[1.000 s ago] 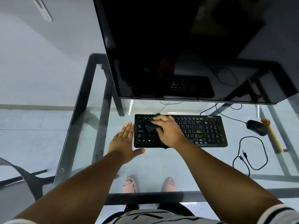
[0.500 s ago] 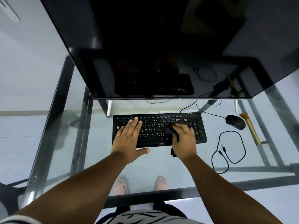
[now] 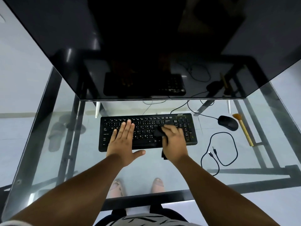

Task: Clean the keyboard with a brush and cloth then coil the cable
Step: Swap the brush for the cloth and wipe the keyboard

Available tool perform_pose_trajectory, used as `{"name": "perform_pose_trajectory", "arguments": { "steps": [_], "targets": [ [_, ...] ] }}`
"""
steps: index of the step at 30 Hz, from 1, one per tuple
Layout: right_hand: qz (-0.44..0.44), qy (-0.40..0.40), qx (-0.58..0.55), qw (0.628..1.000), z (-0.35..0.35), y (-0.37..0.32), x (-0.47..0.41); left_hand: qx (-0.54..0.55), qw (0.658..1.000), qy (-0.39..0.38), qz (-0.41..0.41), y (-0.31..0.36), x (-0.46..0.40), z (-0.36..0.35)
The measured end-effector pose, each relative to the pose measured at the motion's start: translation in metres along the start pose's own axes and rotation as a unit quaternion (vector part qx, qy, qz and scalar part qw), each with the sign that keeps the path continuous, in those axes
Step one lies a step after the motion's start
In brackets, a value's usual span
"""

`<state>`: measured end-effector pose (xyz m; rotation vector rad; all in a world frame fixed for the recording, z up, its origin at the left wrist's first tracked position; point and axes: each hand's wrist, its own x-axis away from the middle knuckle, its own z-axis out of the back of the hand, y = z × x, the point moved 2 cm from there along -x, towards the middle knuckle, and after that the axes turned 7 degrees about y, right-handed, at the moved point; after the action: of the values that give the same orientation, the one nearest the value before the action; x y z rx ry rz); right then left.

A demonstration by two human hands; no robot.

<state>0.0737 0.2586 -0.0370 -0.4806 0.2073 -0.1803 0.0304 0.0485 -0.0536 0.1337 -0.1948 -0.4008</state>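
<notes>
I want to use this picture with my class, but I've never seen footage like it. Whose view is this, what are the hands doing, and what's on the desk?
The camera sits on a person's head, looking down at their own arms. On the glass desk lies a black keyboard under a dark monitor. The left hand rests flat on the keys. The right hand holds a dark cloth against them. To the right lie a mouse, a brush and a loose cable.
</notes>
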Motion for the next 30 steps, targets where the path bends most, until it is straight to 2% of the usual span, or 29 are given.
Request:
{"name": "perform_pose_trajectory", "arguments": {
  "steps": [2, 4, 8, 11, 13, 17, 19, 22, 24, 26, 30],
  "targets": [
    [0.072, -0.049, -0.010, 0.996, 0.002, -0.001, 0.003, -0.004, 1.000, 0.002, 0.007, 0.002, 0.001, -0.001],
    [0.089, -0.058, -0.020, 0.994, 0.011, 0.013, 0.001, -0.009, 1.000, -0.002, 0.010, 0.002, 0.000, -0.001],
    [-0.017, 0.004, 0.013, 1.000, 0.021, 0.040, -0.019, -0.006, 1.000, 0.002, 0.017, 0.003, 0.001, 0.000],
    [-0.036, 0.005, 0.029, 0.999, 0.010, 0.022, -0.034, 0.003, 0.999, 0.007, 0.042, 0.003, 0.000, 0.002],
    [0.004, -0.021, 0.015, 1.000, 0.004, 0.004, -0.034, 0.007, 0.998, 0.009, 0.061, 0.002, -0.001, 0.004],
    [0.142, -0.101, -0.020, 0.984, 0.001, -0.004, -0.017, 0.006, 0.997, 0.005, 0.071, 0.002, -0.001, 0.006],
    [0.124, -0.069, -0.026, 0.990, 0.006, 0.012, -0.017, 0.001, 0.997, -0.002, 0.072, 0.002, -0.002, 0.008],
    [0.021, 0.005, -0.003, 1.000, 0.009, 0.030, -0.029, -0.010, 0.998, -0.012, 0.069, 0.002, -0.002, 0.008],
    [-0.001, 0.025, 0.004, 1.000, 0.004, 0.024, -0.038, -0.004, 0.998, -0.006, 0.070, 0.003, -0.002, 0.008],
    [0.019, 0.018, -0.005, 1.000, -0.003, 0.008, -0.042, 0.001, 0.998, 0.002, 0.067, 0.003, -0.001, 0.008],
    [0.136, -0.084, -0.023, 0.987, -0.011, -0.018, -0.031, 0.003, 0.998, 0.005, 0.065, 0.003, -0.001, 0.008]
  ]
}}
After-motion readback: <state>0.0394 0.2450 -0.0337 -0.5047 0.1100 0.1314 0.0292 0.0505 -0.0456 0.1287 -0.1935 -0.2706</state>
